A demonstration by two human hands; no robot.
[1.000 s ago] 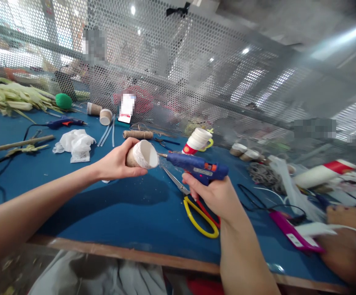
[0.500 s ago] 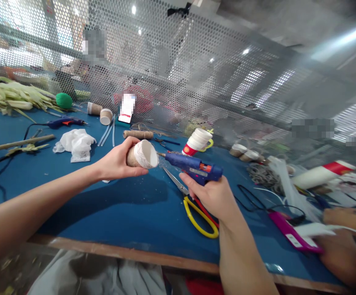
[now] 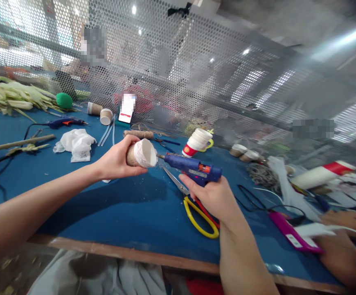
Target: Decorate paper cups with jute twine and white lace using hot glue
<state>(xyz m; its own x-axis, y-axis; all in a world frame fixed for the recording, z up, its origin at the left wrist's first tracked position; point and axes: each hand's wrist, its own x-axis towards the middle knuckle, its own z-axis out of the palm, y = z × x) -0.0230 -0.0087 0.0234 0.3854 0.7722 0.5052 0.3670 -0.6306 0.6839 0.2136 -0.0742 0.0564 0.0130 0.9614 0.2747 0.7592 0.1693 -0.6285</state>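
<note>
"Behind the blue table (image 3: 119, 217), what is the largest feature?"

"A perforated metal screen (image 3: 165, 61), which bounds the table's far side. Next in size come the scissors (image 3: 182, 189), lying beneath the right forearm and wrist, presumably within easy reach."

"And the hands?"

"They are apart, each closed on an object. The right hand (image 3: 211, 194) is clamped about the handle of a blue glue gun (image 3: 187, 164), a grip that likely steadies its aim toward the other hand."

"What does the left hold?"

"The left hand (image 3: 115, 159) encircles a twine-wrapped cup (image 3: 131, 157) (note the pale, lace-like band near its mouth), tilted above the table. Fingers and thumb sit toward the base, which probably allows the nozzle access to the rim."

"Does the nozzle (image 3: 161, 156), the smallest part, touch it?"

"It lies at or just beside the rim; contact cannot be told."
</note>
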